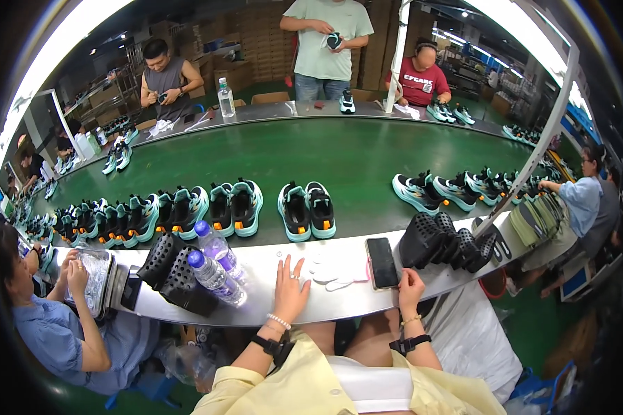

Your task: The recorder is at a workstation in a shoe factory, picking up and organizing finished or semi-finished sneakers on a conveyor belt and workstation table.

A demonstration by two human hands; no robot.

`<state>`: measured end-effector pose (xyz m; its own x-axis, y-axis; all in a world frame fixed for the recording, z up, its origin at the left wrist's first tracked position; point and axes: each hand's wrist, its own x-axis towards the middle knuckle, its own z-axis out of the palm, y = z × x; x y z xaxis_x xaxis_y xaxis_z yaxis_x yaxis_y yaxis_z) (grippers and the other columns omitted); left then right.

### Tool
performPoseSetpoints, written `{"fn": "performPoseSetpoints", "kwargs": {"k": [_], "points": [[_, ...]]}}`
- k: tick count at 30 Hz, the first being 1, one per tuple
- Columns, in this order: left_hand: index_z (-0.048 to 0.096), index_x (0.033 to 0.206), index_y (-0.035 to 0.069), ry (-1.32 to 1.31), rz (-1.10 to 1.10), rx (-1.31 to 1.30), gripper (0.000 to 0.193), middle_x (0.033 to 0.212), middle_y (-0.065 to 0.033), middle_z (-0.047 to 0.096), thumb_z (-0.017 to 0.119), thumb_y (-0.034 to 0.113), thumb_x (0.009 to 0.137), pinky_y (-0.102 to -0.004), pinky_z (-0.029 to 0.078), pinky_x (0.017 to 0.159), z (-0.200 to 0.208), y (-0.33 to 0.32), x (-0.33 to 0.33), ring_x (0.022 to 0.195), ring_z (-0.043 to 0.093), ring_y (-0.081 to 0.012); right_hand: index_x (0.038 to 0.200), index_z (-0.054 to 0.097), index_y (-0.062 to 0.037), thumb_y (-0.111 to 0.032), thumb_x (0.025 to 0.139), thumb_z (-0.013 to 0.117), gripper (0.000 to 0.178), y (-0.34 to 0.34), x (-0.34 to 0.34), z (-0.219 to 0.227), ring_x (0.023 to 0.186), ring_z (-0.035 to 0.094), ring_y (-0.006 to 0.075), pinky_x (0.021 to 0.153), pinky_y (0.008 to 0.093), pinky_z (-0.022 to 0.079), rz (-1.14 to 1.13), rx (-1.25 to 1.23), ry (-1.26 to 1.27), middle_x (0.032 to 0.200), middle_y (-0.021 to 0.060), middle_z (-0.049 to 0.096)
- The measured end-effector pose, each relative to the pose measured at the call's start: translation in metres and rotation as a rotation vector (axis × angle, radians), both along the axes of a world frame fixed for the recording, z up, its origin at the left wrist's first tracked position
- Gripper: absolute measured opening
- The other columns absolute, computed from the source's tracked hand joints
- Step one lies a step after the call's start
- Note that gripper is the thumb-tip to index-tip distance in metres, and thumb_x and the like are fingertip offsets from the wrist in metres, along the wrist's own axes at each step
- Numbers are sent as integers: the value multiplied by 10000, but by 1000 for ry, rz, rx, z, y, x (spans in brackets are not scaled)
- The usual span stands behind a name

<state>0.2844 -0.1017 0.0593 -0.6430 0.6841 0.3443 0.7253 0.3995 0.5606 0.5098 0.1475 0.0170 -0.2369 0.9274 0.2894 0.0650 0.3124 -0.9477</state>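
My left hand rests on the metal ledge with its fingers spread, holding nothing. Just right of its fingertips lies a white glove. A dark-screened phone is on the ledge between the glove and my right hand. The right fingers are curled together close beside the phone's lower right edge; what they pinch, if anything, is hidden. Beyond my hands, a pair of black and mint sneakers with orange heel tabs stands on the green conveyor belt.
Two purple-capped water bottles and black perforated shoe forms stand left of my hands. More black forms are at the right. Sneaker rows line the belt's near side. A co-worker sits at left; others work across.
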Motion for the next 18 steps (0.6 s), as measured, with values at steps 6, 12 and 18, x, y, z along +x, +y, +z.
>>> {"fn": "performPoseSetpoints", "kwargs": {"k": [6, 12, 18], "points": [[455, 1435, 170, 215, -38, 47, 619, 1570, -172, 228, 663, 181, 852, -571, 245, 1142, 14, 67, -28, 1430, 172, -475, 962, 659, 6, -78, 958, 585, 112, -1, 5, 5, 537, 472, 36, 482, 215, 353, 4, 41, -46, 624, -36, 526], [476, 1437, 253, 210, 11, -102, 644, 1623, -126, 126, 703, 288, 835, -751, 184, 1057, -11, 99, -46, 1468, -60, -482, 940, 658, 31, -56, 924, 611, 100, -3, 4, -5, 554, 481, 52, 489, 229, 365, -28, 82, -63, 642, -23, 542], [439, 1463, 282, 141, 44, -167, 662, 1625, -135, 118, 689, 337, 852, -741, 195, 1068, -11, 111, -63, 1486, -36, -431, 933, 696, -25, -84, 880, 663, 86, 0, 8, -1, 520, 427, 111, 504, 287, 357, -90, 165, -140, 575, -6, 506]]}}
